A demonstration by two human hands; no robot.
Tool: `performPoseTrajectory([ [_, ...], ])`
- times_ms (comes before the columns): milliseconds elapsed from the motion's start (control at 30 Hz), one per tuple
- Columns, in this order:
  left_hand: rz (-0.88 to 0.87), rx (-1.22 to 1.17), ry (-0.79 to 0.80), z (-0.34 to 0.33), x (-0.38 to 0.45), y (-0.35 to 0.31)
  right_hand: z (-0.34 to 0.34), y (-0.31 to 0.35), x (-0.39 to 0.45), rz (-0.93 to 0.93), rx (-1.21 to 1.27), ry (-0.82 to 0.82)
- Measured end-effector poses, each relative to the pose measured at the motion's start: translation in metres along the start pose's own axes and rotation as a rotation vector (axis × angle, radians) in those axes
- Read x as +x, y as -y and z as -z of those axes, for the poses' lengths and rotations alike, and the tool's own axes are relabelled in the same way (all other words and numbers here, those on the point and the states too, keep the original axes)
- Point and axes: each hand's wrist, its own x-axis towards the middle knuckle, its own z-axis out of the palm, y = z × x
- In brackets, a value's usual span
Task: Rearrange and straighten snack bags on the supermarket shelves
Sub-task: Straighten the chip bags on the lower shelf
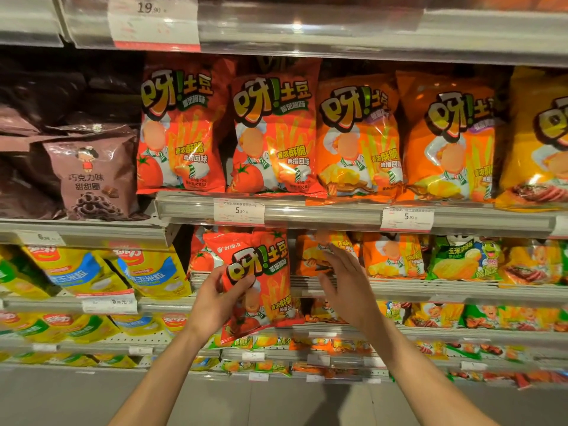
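Observation:
My left hand [216,299] grips a red tomato-flavour potato stick bag [262,281] by its left edge, holding it tilted in front of the second shelf. To the right of that bag my right hand [344,287] hovers open, fingers straight, in front of an orange snack bag [316,256] on that shelf. Whether it touches either bag I cannot tell. On the shelf above stand two upright red bags of the same kind [184,130], [273,136], beside orange bags [358,142].
Brown chocolate-ring bags [92,173] fill the upper left shelf, yellow-and-blue corn snack bags [92,272] the shelf below. A green bag [464,259] and more orange ones stand right. Price-tag rails [338,212] front each shelf. Grey floor lies below.

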Motion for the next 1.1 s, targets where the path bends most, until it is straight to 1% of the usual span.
performPoseTrajectory([
  [100, 0.005, -0.013, 0.016, -0.001, 0.0, 0.001, -0.005, 0.019, -0.011, -0.163, 0.326, 0.031],
  [167, 0.004, 0.042, 0.043, -0.001, 0.001, 0.002, -0.014, 0.034, -0.022, -0.259, 0.493, 0.133],
  [267, 0.009, 0.136, 0.065, 0.001, 0.006, 0.006, -0.035, 0.05, -0.036, -0.39, 0.679, 0.339],
  [300, 0.001, 0.137, 0.074, 0.001, 0.007, 0.006, -0.041, 0.053, -0.039, -0.418, 0.729, 0.372],
  [367, -0.016, 0.112, 0.087, 0.001, 0.011, 0.006, -0.049, 0.059, -0.043, -0.446, 0.823, 0.368],
  [433, -0.024, 0.111, 0.078, 0.003, 0.015, 0.003, -0.051, 0.063, -0.042, -0.467, 0.883, 0.314],
  [567, -0.025, 0.108, 0.09, 0.006, 0.026, 0.001, -0.045, 0.068, -0.025, -0.515, 0.931, 0.195],
  [633, -0.07, 0.157, 0.026, 0.009, 0.028, 0.002, -0.041, 0.073, -0.014, -0.534, 0.915, 0.134],
  [667, -0.135, 0.236, -0.032, 0.012, 0.028, 0.004, -0.04, 0.075, -0.009, -0.531, 0.885, 0.098],
  [733, -0.308, 0.482, -0.154, 0.021, 0.03, 0.011, -0.038, 0.082, 0.0, -0.511, 0.812, 0.032],
  [767, -0.383, 0.593, -0.181, 0.026, 0.032, 0.014, -0.037, 0.087, 0.004, -0.501, 0.773, 0.015],
  [833, -0.466, 0.745, -0.166, 0.036, 0.039, 0.018, -0.037, 0.095, 0.013, -0.475, 0.688, 0.005],
  [967, -0.379, 0.766, -0.054, 0.047, 0.048, 0.017, -0.038, 0.109, 0.03, -0.403, 0.519, 0.0],
  [1100, -0.342, 0.787, -0.011, 0.051, 0.049, 0.019, -0.041, 0.113, 0.044, -0.379, 0.49, 0.015],
])
